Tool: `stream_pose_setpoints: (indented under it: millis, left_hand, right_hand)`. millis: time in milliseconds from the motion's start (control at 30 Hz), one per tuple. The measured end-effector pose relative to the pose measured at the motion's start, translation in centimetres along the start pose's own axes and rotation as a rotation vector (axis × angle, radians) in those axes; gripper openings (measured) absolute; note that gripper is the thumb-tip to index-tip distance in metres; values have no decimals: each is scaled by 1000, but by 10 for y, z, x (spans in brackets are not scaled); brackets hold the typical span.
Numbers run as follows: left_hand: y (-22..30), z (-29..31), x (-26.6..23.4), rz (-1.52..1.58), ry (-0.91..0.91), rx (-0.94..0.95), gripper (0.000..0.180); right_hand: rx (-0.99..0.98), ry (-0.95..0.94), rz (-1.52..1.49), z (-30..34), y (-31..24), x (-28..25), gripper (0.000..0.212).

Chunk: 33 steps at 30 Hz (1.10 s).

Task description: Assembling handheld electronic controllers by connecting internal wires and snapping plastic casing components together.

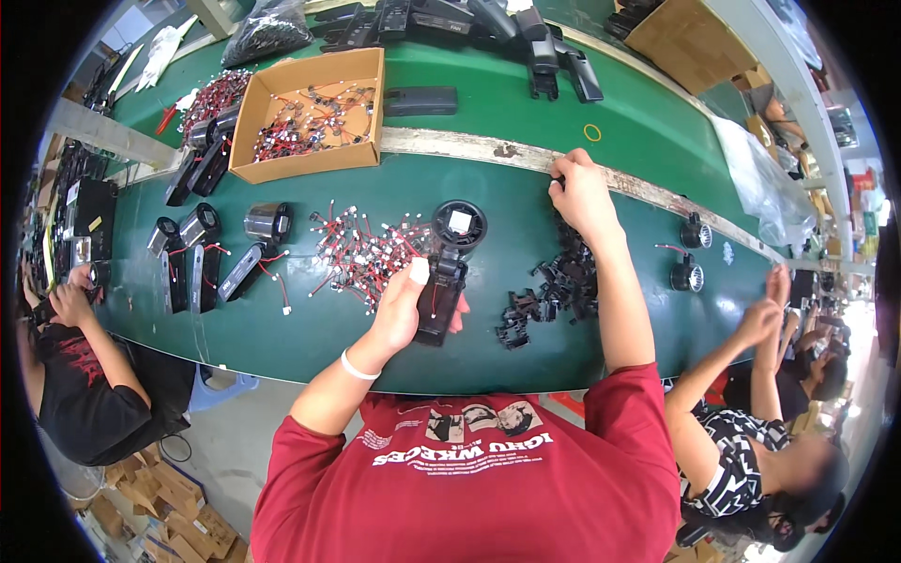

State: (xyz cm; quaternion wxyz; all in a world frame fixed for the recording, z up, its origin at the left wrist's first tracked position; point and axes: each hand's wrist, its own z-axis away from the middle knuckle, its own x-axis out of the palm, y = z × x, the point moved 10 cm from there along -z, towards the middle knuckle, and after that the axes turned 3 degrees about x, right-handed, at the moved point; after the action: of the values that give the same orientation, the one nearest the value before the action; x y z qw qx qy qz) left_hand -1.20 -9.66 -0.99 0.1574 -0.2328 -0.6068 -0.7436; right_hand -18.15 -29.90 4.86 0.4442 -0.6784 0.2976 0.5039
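My left hand [398, 308] is closed around the handle of a black handheld device [460, 225] with a round, ringed head, like a small handheld fan. A white square shows inside that ring, and a red wire lies along the handle. White wrapping covers my left thumb. My right hand [584, 199] reaches to the far side of a heap of small black plastic brackets [563, 272], its fingertips pinched together. What they pinch is dark and too small to make out. Left of the device spreads a pile of red and black wires with white connectors [361, 253].
Several similar black devices [200, 230] lie at left, below a cardboard box [305, 169] of wired parts. Two round black parts [687, 274] sit at right. A whitish rail [469, 141] runs along the green table. Co-workers sit on both sides, one's hands [765, 314] near the right end.
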Motion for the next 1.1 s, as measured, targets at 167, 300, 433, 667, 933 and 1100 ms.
stream_pose_setpoints:
  millis: [167,300,433,667,933,1100]
  left_hand:
    - [-1,0,0,18,4,-28,67]
    - [-1,-1,2,50,-9,-30,65]
    - [-4,-1,0,43,-17,-33,62]
    - [-9,0,0,6,31,-52,59]
    - [-4,1,2,-123,56,-13,51]
    - [0,2,0,-101,108,23,46]
  right_hand:
    - [-158,-33,10,1,-8,-1,15]
    - [-168,-49,-41,-2,-5,-4,12]
    - [-233,240,-60,14,-30,-41,10]
    - [-516,152,-377,90,-144,-42,13]
    - [-697,286,-167,125,-181,-22,35]
    - [-753,260,-176,134,-187,-20,33]
